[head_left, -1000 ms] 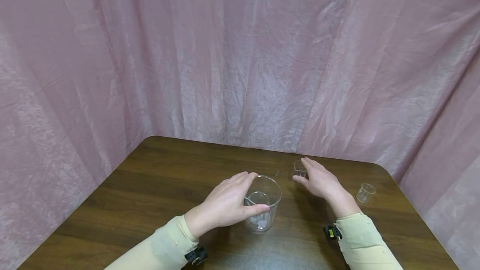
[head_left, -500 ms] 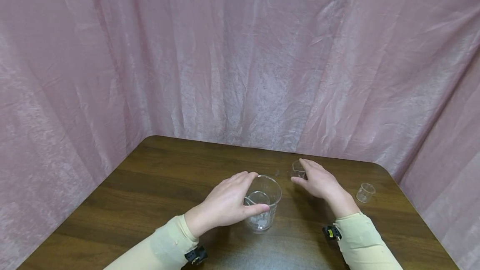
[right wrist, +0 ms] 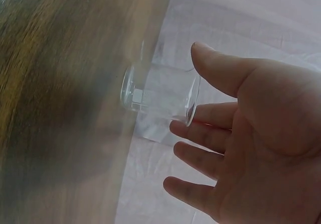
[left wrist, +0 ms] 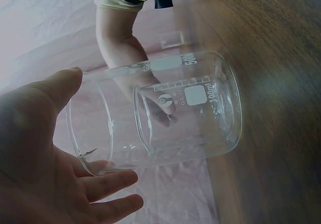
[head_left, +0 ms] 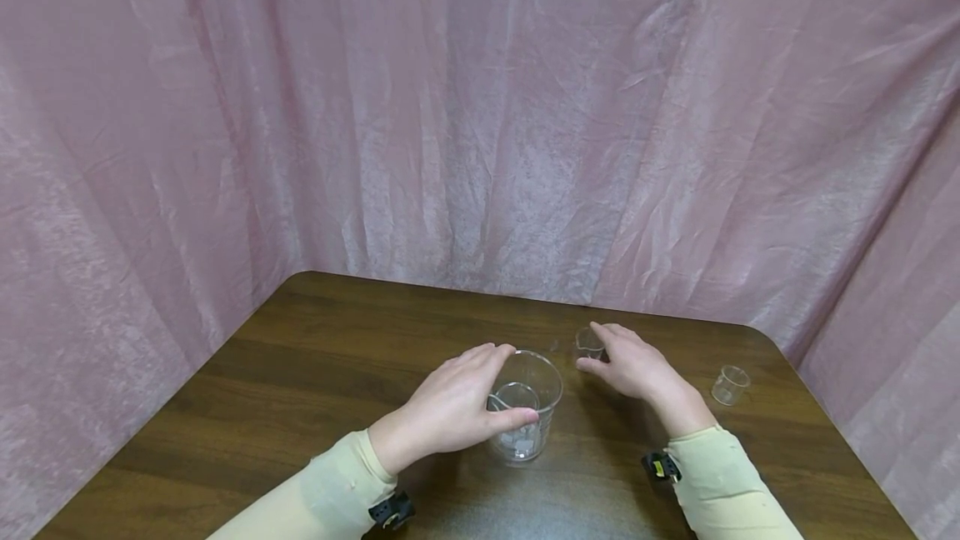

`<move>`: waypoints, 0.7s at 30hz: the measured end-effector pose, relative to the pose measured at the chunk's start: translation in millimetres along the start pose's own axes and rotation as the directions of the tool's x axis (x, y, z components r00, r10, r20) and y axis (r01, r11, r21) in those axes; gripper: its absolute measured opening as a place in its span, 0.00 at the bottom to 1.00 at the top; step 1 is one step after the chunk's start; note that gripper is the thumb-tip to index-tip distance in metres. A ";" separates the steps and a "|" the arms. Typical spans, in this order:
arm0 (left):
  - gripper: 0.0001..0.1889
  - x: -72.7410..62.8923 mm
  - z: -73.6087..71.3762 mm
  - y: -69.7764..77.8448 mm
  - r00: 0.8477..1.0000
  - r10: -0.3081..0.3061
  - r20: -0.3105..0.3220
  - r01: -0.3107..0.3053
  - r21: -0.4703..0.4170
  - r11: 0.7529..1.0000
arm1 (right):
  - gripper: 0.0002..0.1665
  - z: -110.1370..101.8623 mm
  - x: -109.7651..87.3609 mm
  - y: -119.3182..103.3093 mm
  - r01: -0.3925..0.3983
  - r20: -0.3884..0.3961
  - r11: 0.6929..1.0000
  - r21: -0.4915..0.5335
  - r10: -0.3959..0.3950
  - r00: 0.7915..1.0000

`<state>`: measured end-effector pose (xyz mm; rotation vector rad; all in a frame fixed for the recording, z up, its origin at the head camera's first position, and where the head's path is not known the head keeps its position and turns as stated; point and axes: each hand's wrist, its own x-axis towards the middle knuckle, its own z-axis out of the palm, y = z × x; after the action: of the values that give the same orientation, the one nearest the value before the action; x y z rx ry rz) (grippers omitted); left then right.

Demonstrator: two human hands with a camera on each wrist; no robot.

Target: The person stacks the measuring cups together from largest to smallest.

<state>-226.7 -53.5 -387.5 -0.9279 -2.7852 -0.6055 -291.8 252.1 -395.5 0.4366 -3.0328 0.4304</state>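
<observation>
My left hand grips a large glass beaker by its upper rim, thumb on the near side and fingers across on the far side. A smaller beaker marked 100ml stands inside it, as the left wrist view shows through the glass. Farther back, my right hand holds a tiny glass beaker at the rim between thumb and fingers. Its base is close over the tabletop, and its other fingers spread loosely below in the right wrist view.
Another tiny beaker stands upright on the wooden table, to the right of my right wrist. A faint clear object lies left of the held tiny beaker. Pink curtains hang behind the table's back edge.
My right hand has shifted a little left and toward me, and the tiny beaker has come along with it. The left hand and large beaker have stayed in place.
</observation>
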 end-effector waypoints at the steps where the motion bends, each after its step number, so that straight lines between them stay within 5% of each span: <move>1: 0.48 -0.2 0.1 0.1 1.000 -0.001 0.001 0.001 0.000 1.000 | 0.46 -0.1 -0.1 -0.5 0.005 -0.001 1.000 -0.002 -0.005 1.000; 12: 0.47 -0.5 1.3 0.1 1.000 0.002 -0.007 -0.002 0.000 1.000 | 0.37 -3.3 -1.9 -5.9 0.044 -0.041 0.999 -0.022 -0.045 0.998; 21: 0.49 -0.5 1.4 0.3 1.000 -0.004 0.000 0.004 0.007 1.000 | 0.44 -1.9 -1.8 -7.4 0.048 -0.006 0.999 -0.014 -0.048 0.999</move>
<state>-226.2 -53.0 -388.7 -0.9216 -2.7877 -0.5958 -288.0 246.3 -391.8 0.5052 -3.0104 0.4065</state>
